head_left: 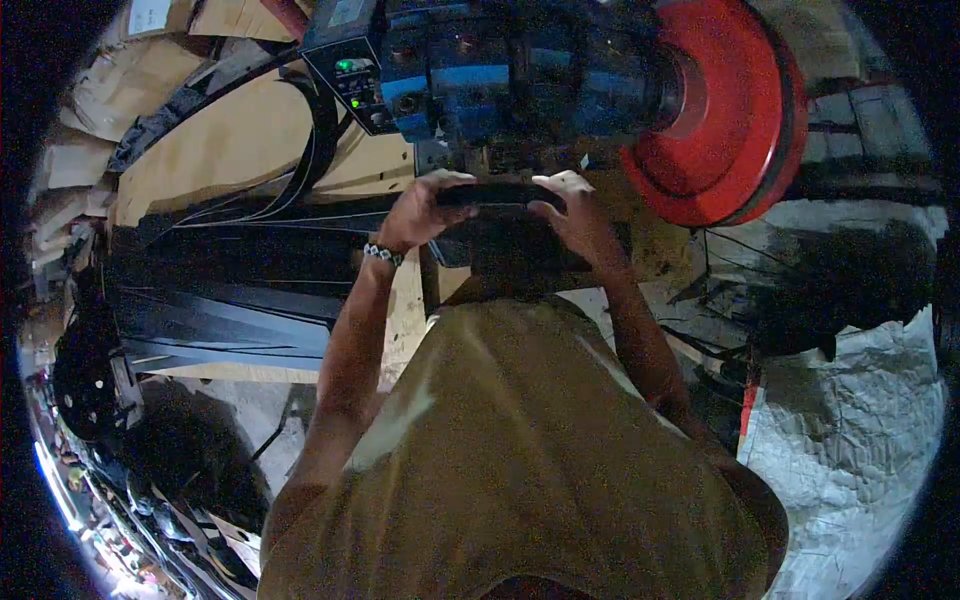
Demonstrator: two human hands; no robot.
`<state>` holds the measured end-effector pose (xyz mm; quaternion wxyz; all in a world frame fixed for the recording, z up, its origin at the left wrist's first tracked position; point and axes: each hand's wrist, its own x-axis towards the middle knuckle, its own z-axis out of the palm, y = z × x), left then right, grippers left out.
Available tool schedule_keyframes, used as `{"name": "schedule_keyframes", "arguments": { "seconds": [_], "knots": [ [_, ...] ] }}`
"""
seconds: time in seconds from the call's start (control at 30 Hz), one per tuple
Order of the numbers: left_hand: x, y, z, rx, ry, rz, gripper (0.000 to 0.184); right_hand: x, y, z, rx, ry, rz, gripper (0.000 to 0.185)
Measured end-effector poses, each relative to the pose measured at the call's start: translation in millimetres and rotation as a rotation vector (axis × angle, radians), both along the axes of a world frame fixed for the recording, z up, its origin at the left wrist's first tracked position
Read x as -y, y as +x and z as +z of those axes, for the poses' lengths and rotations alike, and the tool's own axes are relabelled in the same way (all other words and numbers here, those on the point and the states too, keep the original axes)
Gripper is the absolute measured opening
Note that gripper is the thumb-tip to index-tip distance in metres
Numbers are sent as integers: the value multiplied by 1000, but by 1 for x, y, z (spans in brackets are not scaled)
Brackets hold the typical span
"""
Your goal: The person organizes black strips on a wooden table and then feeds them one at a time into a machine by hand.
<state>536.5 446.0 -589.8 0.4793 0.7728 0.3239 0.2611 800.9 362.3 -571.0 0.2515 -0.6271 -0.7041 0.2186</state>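
A dark strip [487, 194] stretches between my two hands, in front of a blue machine [470, 75]. My left hand [427, 210], with a beaded bracelet at the wrist, has its fingers and thumb closed round the strip's left end. On the right end, my right hand [568, 205] pinches the same strip between thumb and fingers. A large red wheel [715, 115] is mounted at the machine's right side. Green lights glow on a control box [350, 85] at the machine's left.
Long black strips [240, 250] lie across the wooden table [230, 140] on the left, some curling up in a loop. Crumpled pale sheeting [850, 410] covers the lower right. Cardboard pieces [75, 160] are stacked at the far left.
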Motion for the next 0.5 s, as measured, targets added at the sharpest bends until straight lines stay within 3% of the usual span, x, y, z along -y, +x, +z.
{"name": "schedule_keyframes", "arguments": {
  "seconds": [0.07,0.1,0.2,0.23,0.3,0.43,0.5],
  "knots": [
    [-18,-4,-8,57,-31,-28,37,-5,2,-10,2,-58,-79,43],
    [-30,-7,-8,-181,64,2,36,-5,2,-14,1,-89,-119,44],
    [-59,-13,-19,-460,383,43,40,-2,-5,-8,111,-72,-101,47],
    [-59,-10,-4,-510,335,22,43,-4,-8,-13,164,15,-50,47],
    [-70,-7,-21,-553,384,-6,42,-9,-13,-32,273,189,50,48],
    [-65,5,-14,-768,484,33,41,-11,-22,-51,206,257,21,50],
    [-59,7,-1,-735,449,51,41,-9,-22,-58,152,246,2,52]
  ]
}}
